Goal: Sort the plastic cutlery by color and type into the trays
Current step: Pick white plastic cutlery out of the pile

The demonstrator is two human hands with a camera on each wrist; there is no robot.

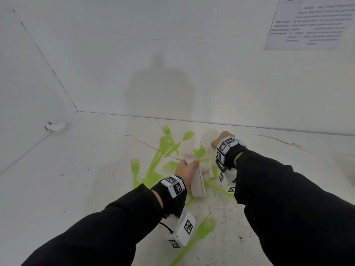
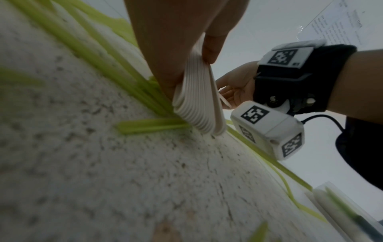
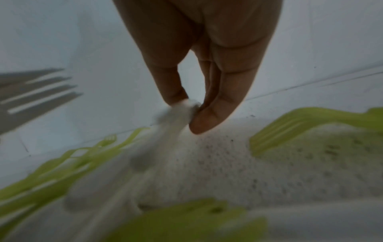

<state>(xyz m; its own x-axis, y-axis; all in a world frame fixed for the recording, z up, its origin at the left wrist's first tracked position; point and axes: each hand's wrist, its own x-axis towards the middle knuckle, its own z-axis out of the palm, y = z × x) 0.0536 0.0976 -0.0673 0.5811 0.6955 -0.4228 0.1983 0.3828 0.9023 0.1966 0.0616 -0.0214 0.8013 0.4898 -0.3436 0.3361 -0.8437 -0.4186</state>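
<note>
Green plastic forks and spoons [image 1: 165, 150] lie scattered on the white table, with white pieces mixed in. My left hand [image 1: 187, 169] grips a thick stack of white spoons [image 1: 197, 181] standing on edge. In the left wrist view the stack's handle ends [image 2: 199, 106] rest on the table. My right hand [image 1: 221, 140] reaches into the pile just behind it. In the right wrist view, its thumb and finger [image 3: 191, 108] pinch a blurred white piece of cutlery [image 3: 176, 117]. A green fork [image 3: 290, 127] lies right of that pinch.
White walls close in the table at the back and left. A printed sheet [image 1: 311, 22] hangs on the right wall. A small white object [image 1: 56, 126] sits at the left corner. A lone green fork [image 1: 203, 227] lies near me. A tray edge [image 2: 331, 206] shows at lower right.
</note>
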